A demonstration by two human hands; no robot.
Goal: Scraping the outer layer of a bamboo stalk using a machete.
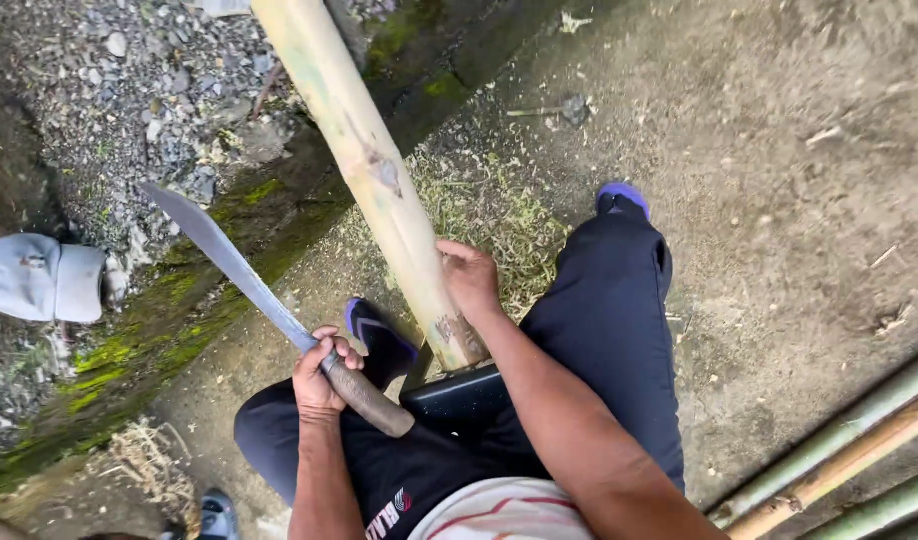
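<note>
Open room: bare dirt floor (779, 200) at 2 o'clock.
In the way, middle: thick bamboo pole (364, 150), slanting toward 11 o'clock.
In the way, 9 o'clock: long knife (229, 260), mossy ditch (179, 320).
In the way, 4 o'clock: stacked poles (849, 450).

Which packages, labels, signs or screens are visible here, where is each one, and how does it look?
No packages, signs or screens are visible.
Printed mark on the black shorts: bottom centre, near the left thigh, small, white with a red spot.
Small patch on the grey cap: left edge on the gravel, dark and reddish, too small to tell more.
The left hand grips a machete handle just above the shorts mark; the right hand rests on a bamboo pole.
</note>
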